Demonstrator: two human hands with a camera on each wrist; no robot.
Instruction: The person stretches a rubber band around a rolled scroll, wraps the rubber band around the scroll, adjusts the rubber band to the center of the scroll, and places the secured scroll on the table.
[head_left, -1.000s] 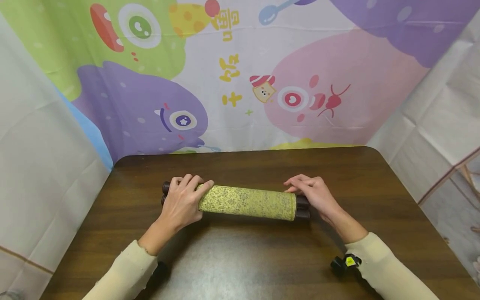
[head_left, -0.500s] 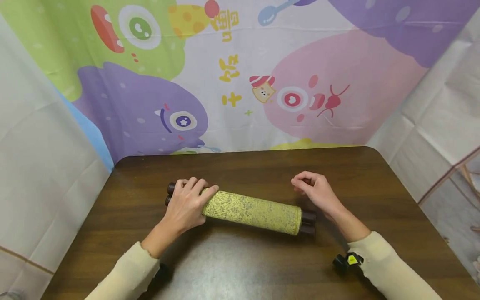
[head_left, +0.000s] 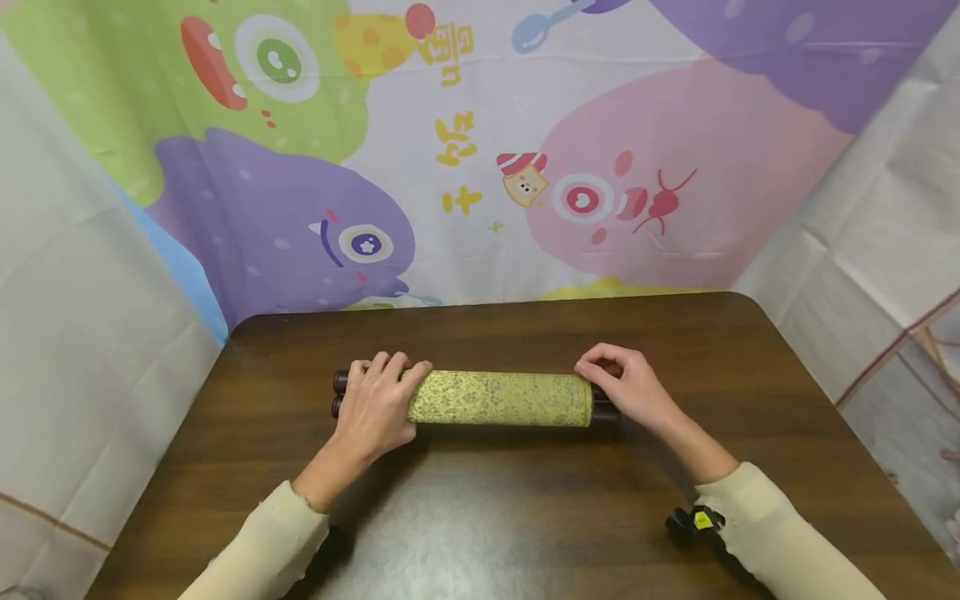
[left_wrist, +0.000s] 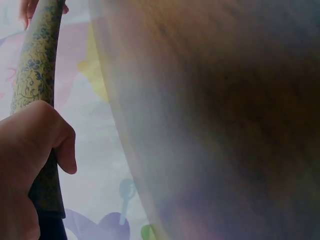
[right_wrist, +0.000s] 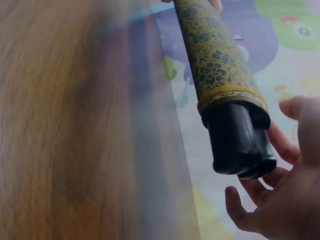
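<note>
A rolled scroll (head_left: pixel 498 398) in yellow-green floral brocade lies crosswise between my hands, close above the dark table. Dark roller knobs (right_wrist: pixel 235 142) stick out in a pair at each end. My left hand (head_left: pixel 375 404) grips the scroll's left end from above, and its thumb (left_wrist: pixel 65 145) curls round it in the left wrist view. At the right end is my right hand (head_left: pixel 630 383), its fingertips at the far edge. In the right wrist view its loosely bent fingers (right_wrist: pixel 282 145) are behind the knobs, and the thumb stands apart from the brocade.
The brown wooden table (head_left: pixel 480 517) extends toward me and to both sides. Behind it hangs a cartoon-printed curtain (head_left: pixel 465 150), with pale sheets (head_left: pixel 75 275) along the sides. A black wrist device (head_left: pixel 693 521) is strapped at the right sleeve.
The scroll's right end swung down toward me, away from the right hand, then back up until the scroll is level. The left hand has kept its grip; the right hand's fingers have drawn together.
</note>
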